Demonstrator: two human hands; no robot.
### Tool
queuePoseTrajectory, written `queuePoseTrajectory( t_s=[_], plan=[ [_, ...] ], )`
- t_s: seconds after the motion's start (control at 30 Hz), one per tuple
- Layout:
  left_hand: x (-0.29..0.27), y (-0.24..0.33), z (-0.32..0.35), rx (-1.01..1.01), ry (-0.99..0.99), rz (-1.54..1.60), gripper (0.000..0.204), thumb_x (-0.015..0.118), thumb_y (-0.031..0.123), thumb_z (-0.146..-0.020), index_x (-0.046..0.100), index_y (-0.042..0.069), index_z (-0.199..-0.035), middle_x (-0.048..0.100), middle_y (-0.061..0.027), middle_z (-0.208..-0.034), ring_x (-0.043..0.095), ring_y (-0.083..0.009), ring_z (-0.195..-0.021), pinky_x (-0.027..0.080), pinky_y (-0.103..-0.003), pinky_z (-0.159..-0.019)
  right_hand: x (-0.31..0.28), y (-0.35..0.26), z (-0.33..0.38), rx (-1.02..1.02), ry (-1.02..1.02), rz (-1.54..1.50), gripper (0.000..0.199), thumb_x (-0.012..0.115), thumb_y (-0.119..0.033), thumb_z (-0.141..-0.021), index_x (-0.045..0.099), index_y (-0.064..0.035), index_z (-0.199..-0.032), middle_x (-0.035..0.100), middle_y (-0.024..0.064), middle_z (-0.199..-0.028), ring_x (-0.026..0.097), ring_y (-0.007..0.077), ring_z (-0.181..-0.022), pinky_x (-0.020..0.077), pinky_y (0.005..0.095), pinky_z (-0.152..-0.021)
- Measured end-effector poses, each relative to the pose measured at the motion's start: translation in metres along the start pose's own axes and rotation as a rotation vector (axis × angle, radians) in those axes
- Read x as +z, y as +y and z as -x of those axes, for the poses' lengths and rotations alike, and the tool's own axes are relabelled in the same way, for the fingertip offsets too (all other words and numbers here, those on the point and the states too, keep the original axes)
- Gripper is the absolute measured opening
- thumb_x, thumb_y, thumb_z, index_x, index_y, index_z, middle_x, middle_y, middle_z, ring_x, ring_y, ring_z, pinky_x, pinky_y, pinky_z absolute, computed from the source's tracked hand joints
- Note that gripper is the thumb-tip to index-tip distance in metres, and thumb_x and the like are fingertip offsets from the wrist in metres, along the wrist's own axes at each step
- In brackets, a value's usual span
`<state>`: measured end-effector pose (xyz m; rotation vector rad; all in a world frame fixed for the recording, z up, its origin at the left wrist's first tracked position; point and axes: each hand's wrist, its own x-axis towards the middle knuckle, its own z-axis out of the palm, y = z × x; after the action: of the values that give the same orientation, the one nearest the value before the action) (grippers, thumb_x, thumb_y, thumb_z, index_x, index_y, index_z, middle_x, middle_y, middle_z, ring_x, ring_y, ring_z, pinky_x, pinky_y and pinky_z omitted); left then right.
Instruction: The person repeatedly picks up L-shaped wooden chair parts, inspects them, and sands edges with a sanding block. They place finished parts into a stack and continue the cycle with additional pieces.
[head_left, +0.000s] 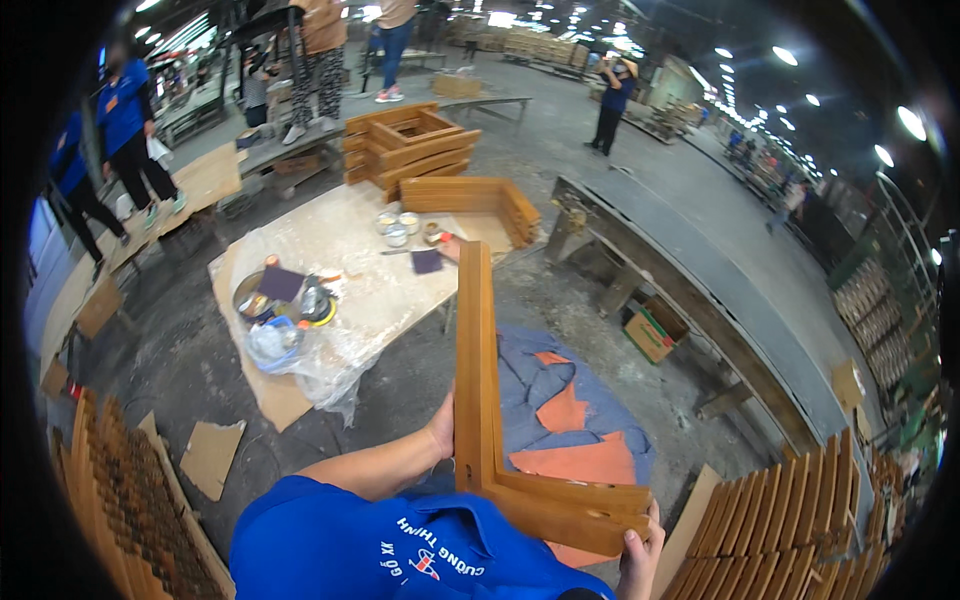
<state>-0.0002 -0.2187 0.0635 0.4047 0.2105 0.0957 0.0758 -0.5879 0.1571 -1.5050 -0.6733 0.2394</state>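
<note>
An L-shaped brown wooden frame piece [476, 370] is held up in front of my body, its long arm pointing away and its shorter arm running to the right. My left hand [442, 428] grips the long arm from its left side, with the fingers mostly hidden behind the wood. At the end of the shorter arm, my right hand [642, 550] is closed around the corner, thumb on the near face. Below the wood lies a blue-grey cloth [615, 400] with orange patches [575, 460].
A pale worktable [390, 290] carries tins [396, 236], dark sanding sheets [427, 261], a tub of tools and plastic wrap. Stacked wooden frames [410, 150] stand behind it. A long bench [700, 260] runs along the right. Slatted wood stacks [770, 510] flank me. Other people stand farther off.
</note>
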Motion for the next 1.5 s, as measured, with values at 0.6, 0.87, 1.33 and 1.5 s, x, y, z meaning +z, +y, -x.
queuePoseTrajectory(
  t_s=[0.6, 0.87, 1.33, 1.5],
  plan=[
    [-0.154, 0.211, 0.021, 0.362, 0.411, 0.039, 0.052, 0.058, 0.041, -0.085, 0.051, 0.007, -0.124, 0.059, -0.0112, -0.116, 0.056, -0.0291, -0.108, 0.044, -0.046, -0.094, 0.236, 0.057, -0.279, 0.409, -0.263, -0.185, 0.029, 0.065, -0.006, -0.079, 0.06, -0.0001, -0.107, 0.061, 0.0064, -0.1, 0.059, 0.0158, -0.094, 0.0482, 0.0288, -0.079],
    [-0.189, 0.38, 0.03, 0.758, 0.58, 0.14, 0.048, 0.053, 0.046, -0.087, 0.056, 0.006, -0.115, 0.063, -0.0108, -0.103, 0.061, -0.0266, -0.094, 0.051, -0.041, -0.082, 0.42, 0.061, -0.446, 0.287, -0.518, -0.312, 0.065, 0.06, -0.023, -0.085, 0.029, -0.0064, -0.14, 0.037, 0.0147, -0.139, 0.039, 0.0274, -0.127, 0.037, 0.037, -0.101],
    [-0.309, 0.592, 0.069, 1.228, 0.932, 0.155, 0.056, 0.06, 0.049, -0.084, 0.052, 0.003, -0.115, 0.06, -0.0097, -0.099, 0.059, -0.024, -0.086, 0.05, -0.038, -0.077, 0.403, 0.173, -0.433, 0.807, -0.508, -0.007, 0.052, 0.054, -0.032, -0.093, 0.038, -0.0084, -0.136, 0.049, 0.0117, -0.13, 0.05, 0.0245, -0.115, 0.0424, 0.0398, -0.09],
    [-0.38, 0.644, 0.009, 1.328, 1.165, 0.179, 0.069, 0.075, 0.04, -0.075, 0.047, -0.005, -0.12, 0.058, -0.0159, -0.111, 0.059, -0.0272, -0.098, 0.05, -0.041, -0.084, 0.386, 0.193, -0.422, 0.875, -0.507, 0.064, 0.053, 0.052, -0.034, -0.094, 0.038, -0.0032, -0.135, 0.054, 0.0143, -0.123, 0.055, 0.0235, -0.109, 0.0453, 0.0333, -0.085]
  ],
)
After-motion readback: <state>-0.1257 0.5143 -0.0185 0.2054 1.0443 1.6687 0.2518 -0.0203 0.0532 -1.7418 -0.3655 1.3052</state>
